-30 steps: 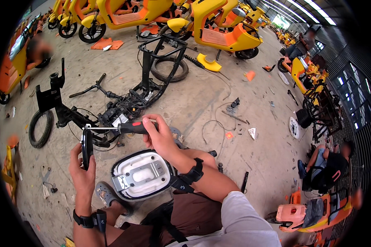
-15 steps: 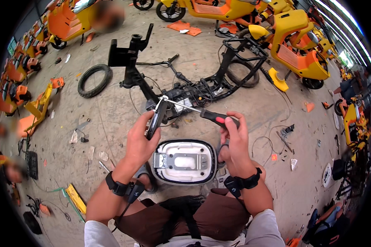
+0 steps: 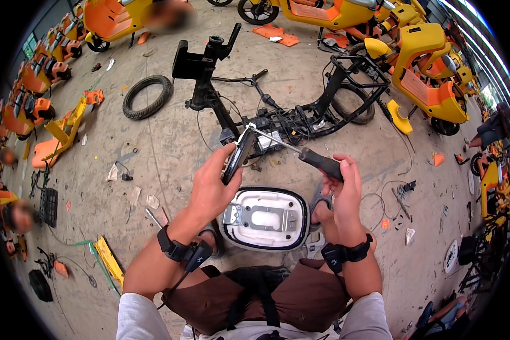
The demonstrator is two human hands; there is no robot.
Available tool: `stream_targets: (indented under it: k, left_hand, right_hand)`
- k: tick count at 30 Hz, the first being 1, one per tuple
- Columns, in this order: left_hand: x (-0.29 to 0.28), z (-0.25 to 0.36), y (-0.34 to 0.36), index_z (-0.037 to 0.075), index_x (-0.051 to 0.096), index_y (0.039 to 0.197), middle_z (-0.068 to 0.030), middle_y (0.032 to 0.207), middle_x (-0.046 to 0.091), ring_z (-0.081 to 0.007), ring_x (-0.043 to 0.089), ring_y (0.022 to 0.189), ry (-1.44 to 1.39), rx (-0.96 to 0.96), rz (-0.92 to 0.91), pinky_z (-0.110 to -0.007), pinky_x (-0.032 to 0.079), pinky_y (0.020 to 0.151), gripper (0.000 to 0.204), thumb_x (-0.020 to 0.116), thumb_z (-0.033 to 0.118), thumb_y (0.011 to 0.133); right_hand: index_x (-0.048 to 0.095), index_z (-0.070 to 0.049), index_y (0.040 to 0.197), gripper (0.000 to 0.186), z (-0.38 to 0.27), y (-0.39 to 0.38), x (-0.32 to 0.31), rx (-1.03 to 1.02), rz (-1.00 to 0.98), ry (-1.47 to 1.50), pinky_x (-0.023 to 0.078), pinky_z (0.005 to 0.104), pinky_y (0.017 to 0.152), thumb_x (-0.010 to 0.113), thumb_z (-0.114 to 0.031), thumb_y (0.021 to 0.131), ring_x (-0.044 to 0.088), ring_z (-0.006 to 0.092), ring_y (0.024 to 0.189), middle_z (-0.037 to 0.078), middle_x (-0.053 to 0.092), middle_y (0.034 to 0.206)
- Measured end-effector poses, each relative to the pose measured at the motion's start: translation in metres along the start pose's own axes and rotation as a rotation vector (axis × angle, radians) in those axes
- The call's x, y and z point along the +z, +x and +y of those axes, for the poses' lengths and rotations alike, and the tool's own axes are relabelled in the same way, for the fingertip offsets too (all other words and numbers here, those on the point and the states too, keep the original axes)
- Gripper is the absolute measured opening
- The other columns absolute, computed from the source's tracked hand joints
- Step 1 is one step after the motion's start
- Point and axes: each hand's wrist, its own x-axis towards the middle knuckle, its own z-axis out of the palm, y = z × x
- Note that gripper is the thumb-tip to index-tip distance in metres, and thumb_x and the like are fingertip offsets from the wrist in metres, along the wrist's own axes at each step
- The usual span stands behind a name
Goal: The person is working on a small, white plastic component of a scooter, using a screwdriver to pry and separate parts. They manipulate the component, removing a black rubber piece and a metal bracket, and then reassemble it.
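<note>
My left hand is closed round a slim, dark, elongated part with a silvery metal piece at its top end; I cannot make out its kind. In my right hand is a screwdriver, its black handle pinched between thumb and fingers. The shaft points up and left, and its tip meets the metal end of the dark part. Below both hands, a scooter seat lies upside down, showing a white underside, a dark rim and a grey metal bracket.
Ahead on the concrete floor lies a stripped black scooter frame with exposed wiring. A loose tyre is left of it. An adjustable wrench lies by my right foot. Yellow scooters stand around, with cables and orange scraps scattered about.
The view has swung, so the surroundings sit further right. My right fingers have shifted on the screwdriver handle, and its red patch no longer shows. The tip stays at the dark part's metal end.
</note>
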Motion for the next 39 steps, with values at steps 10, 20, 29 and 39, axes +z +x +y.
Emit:
stream_targets:
  k: [10, 20, 29, 39]
  left_hand:
    - [-0.003, -0.003, 0.001, 0.003, 0.055, 0.127, -0.0155, 0.106, 0.067, -0.0251, 0.066, 0.079, 0.036, 0.057, -0.005, -0.033, 0.053, 0.067, 0.047, 0.071, 0.004, 0.083]
    - [-0.003, -0.003, 0.002, 0.003, 0.053, 0.130, -0.0184, 0.108, 0.067, -0.0251, 0.067, 0.081, 0.005, -0.029, -0.007, -0.033, 0.052, 0.068, 0.046, 0.068, 0.002, 0.086]
    - [-0.001, -0.002, 0.001, 0.003, 0.053, 0.129, -0.0180, 0.102, 0.069, -0.0262, 0.068, 0.074, 0.038, -0.016, 0.013, -0.033, 0.052, 0.063, 0.045, 0.068, 0.001, 0.086]
    - [-0.003, -0.004, 0.002, 0.003, 0.054, 0.128, -0.0181, 0.101, 0.068, -0.0245, 0.068, 0.076, 0.062, -0.045, -0.013, -0.032, 0.051, 0.063, 0.045, 0.068, 0.001, 0.086]
  right_hand:
    - [0.047, -0.003, 0.126, 0.036, -0.004, -0.001, 0.001, -0.057, 0.017, -0.041, 0.046, 0.0215, 0.062, 0.058, -0.021, 0.098, 0.054, 0.0082, 0.065, 0.008, 0.063, 0.089]
    - [0.054, -0.002, 0.121, 0.028, -0.005, -0.013, 0.007, -0.178, -0.094, -0.160, 0.046, 0.0214, 0.058, 0.059, -0.020, 0.099, 0.058, 0.0079, 0.064, 0.009, 0.066, 0.086]
    - [0.047, -0.003, 0.127, 0.036, -0.003, -0.010, 0.004, -0.065, -0.111, -0.086, 0.046, 0.0220, 0.055, 0.058, -0.022, 0.099, 0.055, 0.0084, 0.056, 0.005, 0.063, 0.076]
    - [0.042, -0.002, 0.128, 0.037, -0.011, -0.016, 0.002, 0.080, -0.192, -0.095, 0.045, 0.0209, 0.054, 0.057, -0.015, 0.097, 0.057, 0.0066, 0.071, 0.007, 0.059, 0.090]
